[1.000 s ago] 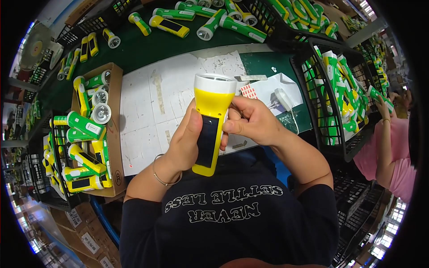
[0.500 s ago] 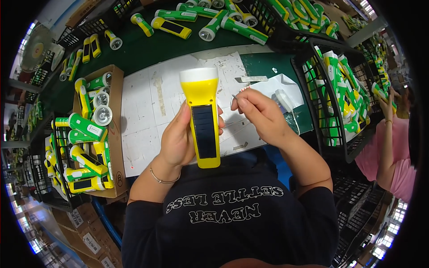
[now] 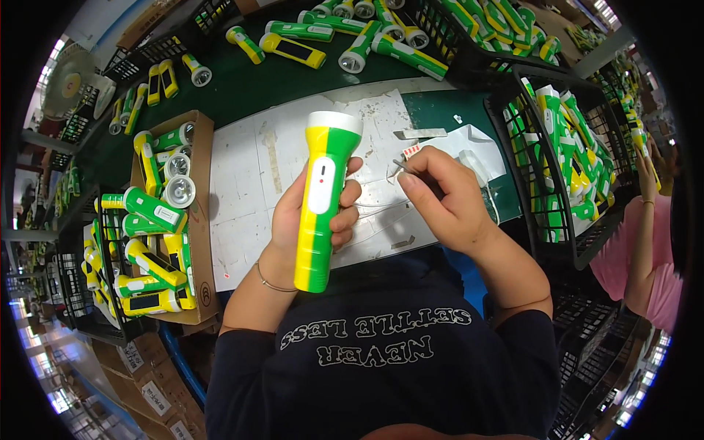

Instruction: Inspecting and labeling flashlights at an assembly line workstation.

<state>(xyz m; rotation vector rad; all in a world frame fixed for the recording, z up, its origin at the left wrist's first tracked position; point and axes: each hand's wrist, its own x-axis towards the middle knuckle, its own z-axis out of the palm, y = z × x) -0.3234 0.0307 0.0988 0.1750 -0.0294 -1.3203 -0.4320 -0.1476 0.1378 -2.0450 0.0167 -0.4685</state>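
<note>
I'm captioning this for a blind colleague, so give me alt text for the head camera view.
A person's left hand holds a yellow and green flashlight upright over a white paper-covered table, while the right hand pinches a thin metal tool beside it. A cardboard box and black crates of similar flashlights flank the table.

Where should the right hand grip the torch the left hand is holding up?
Probably the lower green end of the torch, from its right side. The left hand wraps the middle from the left and behind, fingers curling over the right edge, so the tail below the palm is bare. The right hand already pinches a thin tool.
</note>
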